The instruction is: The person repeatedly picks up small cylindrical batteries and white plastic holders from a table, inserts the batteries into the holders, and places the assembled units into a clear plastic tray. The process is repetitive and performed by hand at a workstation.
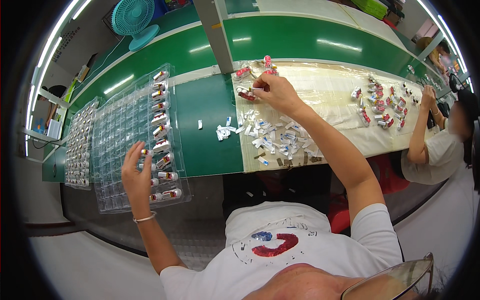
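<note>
My left hand (136,175) hovers over a clear plastic tray (112,125) of many small compartments, thumb and fingers apart. Small white pieces with red and yellow markings (159,131) fill the tray's right-hand columns, and some lie right beside my fingertips. My right hand (277,92) reaches across the bench, thumb and forefinger pinched on a small white piece (256,89). Just beside that pinch lie red-and-white pieces (245,94), with more (267,64) a little farther back. Their exact kind is too small to make out.
White paper slips (280,140) lie scattered near the bench's front edge. Farther right are more red-and-white pieces (382,107) and a co-worker's hands (428,97). A second filled tray (80,145) is at far left. A metal post (214,35) and teal fan (134,22) stand behind.
</note>
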{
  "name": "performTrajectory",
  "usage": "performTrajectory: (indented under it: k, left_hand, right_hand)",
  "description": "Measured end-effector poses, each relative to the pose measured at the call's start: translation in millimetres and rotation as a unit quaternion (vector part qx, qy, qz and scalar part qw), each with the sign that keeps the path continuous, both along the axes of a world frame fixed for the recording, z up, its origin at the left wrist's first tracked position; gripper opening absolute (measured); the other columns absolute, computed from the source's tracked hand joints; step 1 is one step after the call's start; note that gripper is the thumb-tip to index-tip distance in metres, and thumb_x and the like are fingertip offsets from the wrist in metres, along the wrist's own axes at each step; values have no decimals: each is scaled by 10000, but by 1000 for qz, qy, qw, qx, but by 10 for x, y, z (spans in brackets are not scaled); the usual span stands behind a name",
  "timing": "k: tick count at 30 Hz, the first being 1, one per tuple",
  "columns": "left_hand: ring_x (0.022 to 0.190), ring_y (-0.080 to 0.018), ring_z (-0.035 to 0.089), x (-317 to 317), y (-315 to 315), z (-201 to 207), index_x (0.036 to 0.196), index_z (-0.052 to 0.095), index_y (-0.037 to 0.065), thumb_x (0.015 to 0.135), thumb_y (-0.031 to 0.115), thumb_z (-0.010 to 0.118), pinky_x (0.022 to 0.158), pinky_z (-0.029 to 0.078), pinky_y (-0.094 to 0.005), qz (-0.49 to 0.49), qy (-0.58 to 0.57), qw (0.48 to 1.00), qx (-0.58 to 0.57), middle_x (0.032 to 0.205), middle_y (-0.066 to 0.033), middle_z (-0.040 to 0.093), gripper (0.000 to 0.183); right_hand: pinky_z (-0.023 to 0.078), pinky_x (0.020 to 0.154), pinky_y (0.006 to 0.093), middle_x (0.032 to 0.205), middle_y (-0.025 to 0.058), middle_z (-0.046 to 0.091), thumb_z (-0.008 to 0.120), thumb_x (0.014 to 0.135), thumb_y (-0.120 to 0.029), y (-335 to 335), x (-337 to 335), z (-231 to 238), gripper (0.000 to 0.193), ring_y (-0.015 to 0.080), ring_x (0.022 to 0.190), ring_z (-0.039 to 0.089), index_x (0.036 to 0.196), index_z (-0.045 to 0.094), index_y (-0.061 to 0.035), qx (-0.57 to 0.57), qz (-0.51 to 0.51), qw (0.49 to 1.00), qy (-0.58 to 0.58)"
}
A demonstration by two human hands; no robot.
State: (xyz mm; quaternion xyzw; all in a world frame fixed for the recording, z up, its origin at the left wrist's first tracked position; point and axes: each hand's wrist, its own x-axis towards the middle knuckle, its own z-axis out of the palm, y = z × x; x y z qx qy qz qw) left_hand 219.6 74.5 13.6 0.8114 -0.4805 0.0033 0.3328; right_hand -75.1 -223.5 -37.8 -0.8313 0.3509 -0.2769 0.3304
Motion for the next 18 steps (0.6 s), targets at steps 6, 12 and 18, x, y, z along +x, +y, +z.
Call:
performTrajectory:
  k: [6, 12, 18]
  left_hand:
    - [1139, -228, 632, -1360, -791, -7, 1367, 564, 59, 874, 111, 726, 976, 508, -361, -157, 154, 956, -195, 1343, -103, 603, 522]
    - [963, -199, 700, -1760, -1256, -375, 1298, 572, -45, 907, 83, 691, 828, 573, -271, -324, 547, 764, -115, 1096, -139, 693, 429]
    - [871, -259, 735, -1778, -1190, -369, 1112, 645, -59, 950, 118, 609, 770, 615, -322, -305, 742, 595, -45, 982, -152, 711, 242]
  right_hand:
    - [551, 785, 299, 903, 67, 679, 677, 897, -38, 420, -280, 302, 111, 149, 858, 680, 1003, 673, -5, 34, 119, 981, -147]
    - [559, 706, 326, 901, 103, 662, 710, 829, 0, 743, -506, 504, 146, 242, 802, 690, 959, 646, -16, -143, 141, 965, -167]
    - [563, 685, 333, 934, 77, 681, 726, 807, -10, 867, -649, 405, 163, 258, 823, 679, 953, 678, -62, -279, 150, 935, -161]
